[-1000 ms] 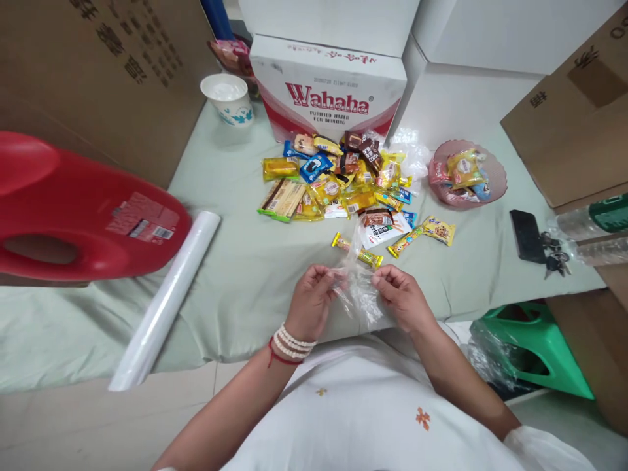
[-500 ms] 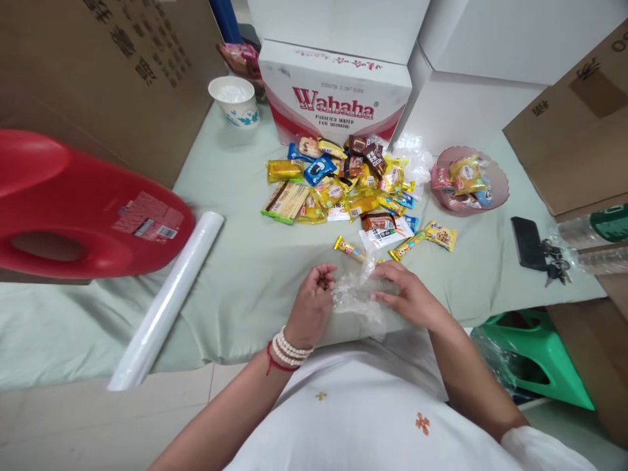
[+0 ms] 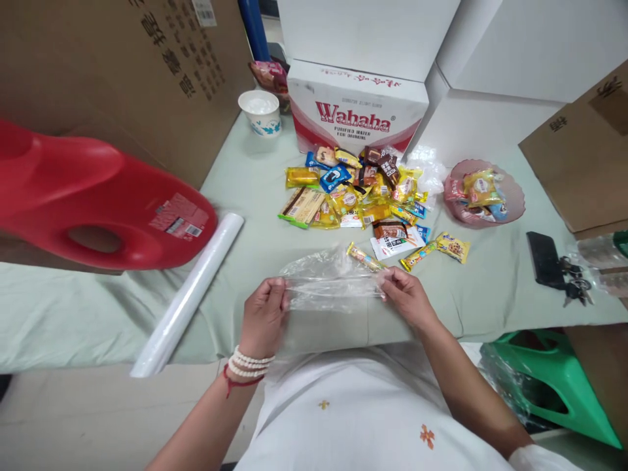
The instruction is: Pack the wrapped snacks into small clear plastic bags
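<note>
A clear plastic bag point(image 3: 333, 288) is stretched sideways between my two hands, above the near part of the table. My left hand point(image 3: 265, 311) pinches its left end. At the right end, my right hand point(image 3: 407, 294) is closed on the bag's edge. Just beyond the bag lies a thin yellow snack stick point(image 3: 364, 256), partly behind my right fingers. Farther back sits a heap of wrapped snacks point(image 3: 348, 193), in yellow, blue and brown packets. A yellow cookie packet point(image 3: 452, 248) lies at the heap's near right.
A pink bowl point(image 3: 515, 209) of snacks stands right of the heap. At left are a red jug point(image 3: 132, 163) and a white plastic roll point(image 3: 191, 294). A paper cup point(image 3: 262, 121), a Wahaha box point(image 3: 358, 111), a black phone-like object point(image 3: 544, 258) and keys point(image 3: 576, 281) surround the heap.
My hands have moved apart, the left one farther left, and the crumpled bag is now spread between them. The whole view has shifted slightly.
</note>
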### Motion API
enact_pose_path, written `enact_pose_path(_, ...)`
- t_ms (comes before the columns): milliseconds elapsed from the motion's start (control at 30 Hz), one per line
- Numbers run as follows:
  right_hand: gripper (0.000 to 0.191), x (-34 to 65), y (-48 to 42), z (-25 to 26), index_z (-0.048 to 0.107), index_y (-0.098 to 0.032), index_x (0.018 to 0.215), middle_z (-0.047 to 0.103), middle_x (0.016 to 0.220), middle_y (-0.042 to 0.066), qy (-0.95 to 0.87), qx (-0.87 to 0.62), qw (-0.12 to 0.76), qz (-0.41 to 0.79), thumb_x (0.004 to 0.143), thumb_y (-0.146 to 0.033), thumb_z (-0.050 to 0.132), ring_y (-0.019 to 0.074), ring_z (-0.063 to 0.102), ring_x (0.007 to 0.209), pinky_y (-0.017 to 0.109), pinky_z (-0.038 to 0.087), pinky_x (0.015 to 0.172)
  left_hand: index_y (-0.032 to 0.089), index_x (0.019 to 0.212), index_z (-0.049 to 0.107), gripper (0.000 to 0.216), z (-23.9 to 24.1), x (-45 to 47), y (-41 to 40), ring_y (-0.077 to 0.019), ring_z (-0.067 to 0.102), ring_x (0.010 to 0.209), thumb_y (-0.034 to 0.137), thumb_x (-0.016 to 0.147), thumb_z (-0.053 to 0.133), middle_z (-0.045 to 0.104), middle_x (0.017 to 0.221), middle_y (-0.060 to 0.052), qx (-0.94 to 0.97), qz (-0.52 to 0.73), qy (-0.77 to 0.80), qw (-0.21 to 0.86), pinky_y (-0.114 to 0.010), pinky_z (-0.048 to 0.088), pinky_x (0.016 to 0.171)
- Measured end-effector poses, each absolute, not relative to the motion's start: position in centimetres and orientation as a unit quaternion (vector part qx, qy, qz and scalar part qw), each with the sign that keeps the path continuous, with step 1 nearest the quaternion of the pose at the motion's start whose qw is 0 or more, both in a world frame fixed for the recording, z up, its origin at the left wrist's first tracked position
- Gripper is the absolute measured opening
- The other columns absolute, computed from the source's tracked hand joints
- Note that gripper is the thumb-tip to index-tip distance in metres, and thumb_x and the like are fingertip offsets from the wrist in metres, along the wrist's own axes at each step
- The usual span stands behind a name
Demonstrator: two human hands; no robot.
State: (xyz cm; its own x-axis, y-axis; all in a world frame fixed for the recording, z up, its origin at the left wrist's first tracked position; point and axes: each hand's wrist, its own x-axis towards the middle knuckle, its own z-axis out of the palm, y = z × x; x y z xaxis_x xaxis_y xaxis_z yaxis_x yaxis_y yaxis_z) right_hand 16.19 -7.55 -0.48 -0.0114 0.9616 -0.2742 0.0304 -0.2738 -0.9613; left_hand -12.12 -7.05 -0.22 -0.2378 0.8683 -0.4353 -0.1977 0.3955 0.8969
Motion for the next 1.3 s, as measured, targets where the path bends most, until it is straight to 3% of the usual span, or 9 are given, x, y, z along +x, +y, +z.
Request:
enact_pose_path(200,0.027,15.8,-7.1,-1.5,0.073,-0.025,0.089,0.062,0.083,0.003,-0.544,-0.577,0.387,0.469,0.086,-0.052,0.073,0.0197,0.055,0.074,0.032,0.046,0.068,0.021,0.104,0.068,0.053,-0.9,-17.3,-8.7,-0.0138,0.050,0.059,0.054,0.064,0.082,0.059,0.073,0.002,0.397,0.373,0.692,0.473,-0.026,0.042,0.053)
enact_pose_path(267,0.023,15.9,-7.1,-1.1,0.074,-0.025,0.091,0.065,0.085,0.004,-0.597,-0.564,0.363,0.440,0.091,-0.047,0.069,0.0214,0.057,0.079,0.034,0.047,0.073,0.022,0.118,0.067,0.059,-0.3,-18.3,-9.0,-0.0243,0.064,0.091,0.046,0.066,0.079,0.068,0.104,-0.007,0.509,0.335,0.696,0.379,-0.038,0.055,0.076)
enact_pose_path(367,0.020,16.1,-7.2,-0.3,0.076,-0.027,0.101,0.069,0.093,0.006,-0.641,-0.546,0.323,0.431,0.093,-0.043,0.067,0.0226,0.060,0.083,0.036,0.047,0.076,0.024,0.136,0.058,0.062,0.7,-18.3,-8.2,-0.0332,0.054,0.130,0.040,0.077,0.065,0.060,0.139,-0.013,0.617,0.315,0.667,0.274,-0.051,0.046,0.107)
enact_pose_path(500,0.038,15.9,-7.0,0.0,0.073,-0.029,0.119,0.073,0.107,0.005,-0.620,-0.550,0.310,0.466,0.087,-0.048,0.074,0.0232,0.062,0.086,0.034,0.048,0.074,0.021,0.127,0.062,0.050,0.6,-15.2,-5.3,-0.0353,0.057,0.120,0.049,0.086,0.060,0.068,0.120,-0.015,0.644,0.279,0.679,0.216,-0.053,0.043,0.105)
enact_pose_path(633,0.037,15.3,-6.1,-1.0,0.073,-0.025,0.089,0.071,0.084,0.003,-0.565,-0.601,0.332,0.457,0.090,-0.061,0.065,0.0205,0.057,0.070,0.031,0.044,0.063,0.024,0.077,0.066,0.018,-0.7,-12.1,-3.2,-0.0286,0.059,0.083,0.041,0.081,0.066,0.064,0.072,-0.006,0.656,0.274,0.647,0.276,-0.038,0.044,0.080)
enact_pose_path(800,0.043,14.7,-5.1,-1.8,0.058,-0.025,0.074,0.056,0.061,0.000,-0.547,-0.657,0.351,0.382,0.099,-0.060,0.050,0.0184,0.052,0.058,0.030,0.040,0.060,0.025,0.083,0.059,0.019,-1.9,-13.0,-2.3,-0.0191,0.050,0.059,0.039,0.094,0.053,0.052,0.060,0.003,0.522,0.395,0.701,0.281,-0.030,0.035,0.064)
enact_pose_path(1033,0.035,14.0,-3.3,-1.6,0.057,-0.025,0.077,0.062,0.066,0.002,-0.596,-0.698,0.304,0.255,0.101,-0.048,0.046,0.0190,0.054,0.061,0.030,0.036,0.063,0.019,0.112,0.060,0.026,-0.8,-13.1,-3.2,-0.0294,0.059,0.112,0.033,0.090,0.058,0.064,0.111,-0.013,0.533,0.467,0.703,0.063,-0.044,0.043,0.099)
enact_pose_path(1200,0.037,15.6,-2.3,-1.1,0.062,-0.023,0.081,0.067,0.070,0.003,-0.589,-0.683,0.321,0.290,0.100,-0.051,0.048,0.0182,0.058,0.060,0.030,0.041,0.062,0.025,0.118,0.070,0.029,-1.4,-12.4,-5.1,-0.0350,0.055,0.136,0.034,0.092,0.058,0.071,0.129,-0.015,0.778,0.251,0.554,0.157,-0.059,0.022,0.121)
enact_pose_path(1300,0.045,18.1,-1.9,-1.1,0.068,-0.021,0.088,0.068,0.072,0.004,-0.536,-0.685,0.360,0.337,0.099,-0.060,0.049,0.0184,0.059,0.058,0.030,0.045,0.060,0.025,0.137,0.063,0.045,-2.7,-13.4,-5.1,-0.0362,0.049,0.144,0.040,0.096,0.053,0.058,0.151,-0.018,0.787,0.187,0.560,0.180,-0.065,0.019,0.122)
